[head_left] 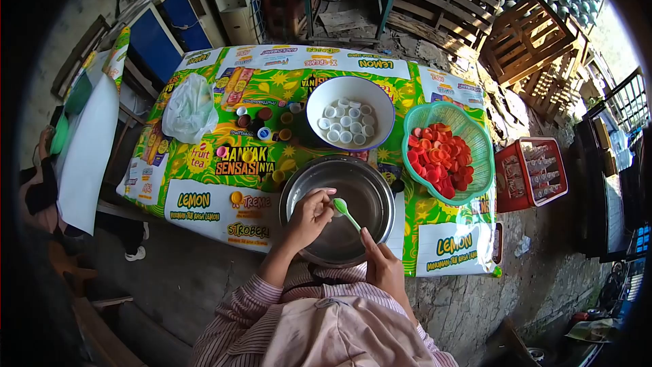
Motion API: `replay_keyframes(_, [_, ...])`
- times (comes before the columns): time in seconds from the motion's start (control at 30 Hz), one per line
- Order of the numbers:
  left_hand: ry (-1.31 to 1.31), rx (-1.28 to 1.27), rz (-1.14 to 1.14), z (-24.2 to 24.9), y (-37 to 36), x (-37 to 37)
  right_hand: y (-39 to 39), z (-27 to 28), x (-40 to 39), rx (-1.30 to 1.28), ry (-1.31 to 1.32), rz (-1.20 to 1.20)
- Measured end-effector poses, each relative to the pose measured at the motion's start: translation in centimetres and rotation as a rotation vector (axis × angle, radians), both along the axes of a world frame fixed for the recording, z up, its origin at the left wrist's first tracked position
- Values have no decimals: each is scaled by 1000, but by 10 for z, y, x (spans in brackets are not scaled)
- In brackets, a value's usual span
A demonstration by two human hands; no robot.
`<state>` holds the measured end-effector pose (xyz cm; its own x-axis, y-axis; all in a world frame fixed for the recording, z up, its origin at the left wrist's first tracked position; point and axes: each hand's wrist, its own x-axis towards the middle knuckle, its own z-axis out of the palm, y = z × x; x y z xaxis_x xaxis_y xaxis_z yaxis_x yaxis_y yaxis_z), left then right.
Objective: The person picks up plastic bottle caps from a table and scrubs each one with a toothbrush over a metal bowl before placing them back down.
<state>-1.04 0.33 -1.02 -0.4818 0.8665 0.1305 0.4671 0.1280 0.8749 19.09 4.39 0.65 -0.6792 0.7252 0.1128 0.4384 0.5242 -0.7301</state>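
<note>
Over a metal basin (292, 187) my left hand (311, 217) is closed in a pinch around a small whitish bottle cap, mostly hidden by the fingers. My right hand (384, 259) grips the handle of a green toothbrush (350, 215), its head close to the left fingertips. The basin appears to hold some liquid; its bottom is hard to make out. Just beyond it stands a white bowl (314, 95) with several white bottle caps (346, 121) inside. To the right, a turquoise plastic basket (481, 143) holds a heap of red caps (440, 160).
A crumpled plastic bag (190, 109) and loose dark and coloured caps (255, 124) lie on the printed table cover (197, 197). One orange cap (236, 198) sits left of the basin. A red crate (532, 173) stands beyond the table's right edge. Another person's hand (46, 141) shows at far left.
</note>
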Motion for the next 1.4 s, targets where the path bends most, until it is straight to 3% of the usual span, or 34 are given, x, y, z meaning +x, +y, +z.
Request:
replay_keyframes(0.07, [-856, 33, -167, -9, -3, -5, 0, -3, 0, -10, 30, -5])
replay_keyframes(0.1, [-851, 36, -172, -10, -3, -5, 1, -4, 0, -24, 58, -8])
replay_keyframes(0.2, [-1226, 161, -245, -13, -4, -7, 0, -3, -2, -44, 99, -27])
replay_keyframes(0.5, [-1244, 184, -233, -15, -5, -3, 0, 1, 0, -2, 115, -64])
replay_keyframes(0.7, [-1046, 130, -266, -18, -6, -5, 1, 2, 1, 13, 56, -78])
replay_keyframes(0.83, [-1115, 188, -221, -21, -7, -1, 0, 8, 3, -17, 37, -31])
replay_keyframes(1.1, [-875, 116, -185, -19, -2, -6, 4, 1, 4, -116, 127, 12])
replay_keyframes(1.23, [-770, 127, -212, -22, 2, -9, 8, 4, 5, -185, 45, -13])
replay_keyframes(1.37, [-605, 120, -213, -14, 4, -8, 9, 0, 6, -133, 217, 61])
replay_keyframes(1.4, [-605, 53, -233, -16, 3, -9, 12, 2, 9, -74, 65, 38])
